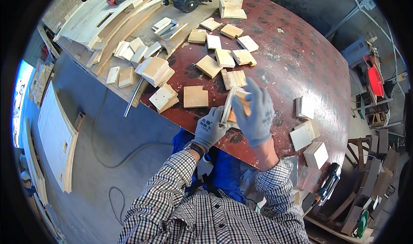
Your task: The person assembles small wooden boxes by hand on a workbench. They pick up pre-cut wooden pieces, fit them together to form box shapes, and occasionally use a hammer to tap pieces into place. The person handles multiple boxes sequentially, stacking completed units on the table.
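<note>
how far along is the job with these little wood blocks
Done: three pale blocks sit apart at the table's right edge. In hand: the left hand and right hand press a wooden piece together. Left: many loose blocks lie scattered farther back.

I see grey gloves on my left hand (209, 130) and right hand (257, 115), pale tan wood pieces (234, 104), a dark red-brown table (301, 59) with darker spots, a black-and-white checked shirt (206, 214), blue trousers (223, 171), a red tub (375, 81).
</note>
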### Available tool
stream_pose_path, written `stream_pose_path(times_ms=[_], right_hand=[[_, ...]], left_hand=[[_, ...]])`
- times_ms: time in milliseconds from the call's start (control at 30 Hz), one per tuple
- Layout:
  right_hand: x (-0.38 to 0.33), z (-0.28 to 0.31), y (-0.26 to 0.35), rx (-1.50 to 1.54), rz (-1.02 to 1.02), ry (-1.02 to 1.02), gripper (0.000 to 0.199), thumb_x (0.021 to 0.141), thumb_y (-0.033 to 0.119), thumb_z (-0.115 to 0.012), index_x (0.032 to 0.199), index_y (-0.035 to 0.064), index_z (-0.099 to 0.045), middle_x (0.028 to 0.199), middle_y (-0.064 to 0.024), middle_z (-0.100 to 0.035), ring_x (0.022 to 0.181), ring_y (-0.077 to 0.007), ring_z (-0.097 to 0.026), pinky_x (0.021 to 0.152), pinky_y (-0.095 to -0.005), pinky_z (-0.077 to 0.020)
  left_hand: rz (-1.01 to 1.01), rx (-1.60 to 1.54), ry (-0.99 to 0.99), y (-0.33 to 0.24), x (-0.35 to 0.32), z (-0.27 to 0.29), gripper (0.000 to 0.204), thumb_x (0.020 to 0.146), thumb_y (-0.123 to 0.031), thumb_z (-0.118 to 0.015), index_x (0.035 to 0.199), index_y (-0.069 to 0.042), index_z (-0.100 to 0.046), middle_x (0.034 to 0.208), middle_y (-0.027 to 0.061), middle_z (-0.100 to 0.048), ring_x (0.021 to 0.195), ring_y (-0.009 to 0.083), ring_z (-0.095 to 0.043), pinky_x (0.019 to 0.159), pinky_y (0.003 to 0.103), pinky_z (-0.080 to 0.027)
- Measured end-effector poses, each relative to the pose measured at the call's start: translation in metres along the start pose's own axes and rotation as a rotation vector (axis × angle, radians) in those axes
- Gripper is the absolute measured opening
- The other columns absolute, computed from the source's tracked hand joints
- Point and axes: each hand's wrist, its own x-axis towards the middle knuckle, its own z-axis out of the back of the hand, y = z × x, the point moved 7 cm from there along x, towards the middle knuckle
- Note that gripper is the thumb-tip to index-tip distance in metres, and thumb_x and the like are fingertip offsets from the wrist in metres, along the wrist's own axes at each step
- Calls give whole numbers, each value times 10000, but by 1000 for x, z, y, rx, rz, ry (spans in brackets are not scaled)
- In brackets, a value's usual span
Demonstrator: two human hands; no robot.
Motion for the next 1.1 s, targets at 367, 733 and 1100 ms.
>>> stream_pose_path(times_ms=[367, 733, 1100], right_hand=[[75, -159, -8, -325, 45, 1112, 779, 904, 575, -750, 1416, 43, -502, 1357, -222, -598, 1196, -397, -671, 981, -487, -542], [111, -64, 17, -133, 237, 698, 839, 733, 286, -889, 1481, 202, -519, 1446, -164, -548, 1258, -353, -642, 979, -502, -584], [-59, 12, -44, -444, 588, 595, 844, 850, 25, -684, 1534, 460, -448, 1463, -64, -525, 1162, -301, -642, 1004, -474, -551]], left_hand=[[-27, 8, 50, -20, 4, 4, 435, 869, -289, -816, 1188, -74, -613, 1006, 120, -680, 851, 314, -722, 697, 430, -599], [-38, -52, 34, -17, 9, 1, 518, 897, -384, -794, 1262, -73, -598, 1088, 119, -689, 900, 345, -734, 733, 451, -622], [-17, -55, 28, -16, 6, 4, 523, 905, -385, -791, 1296, -97, -596, 1143, 127, -667, 956, 373, -715, 763, 478, -602]])
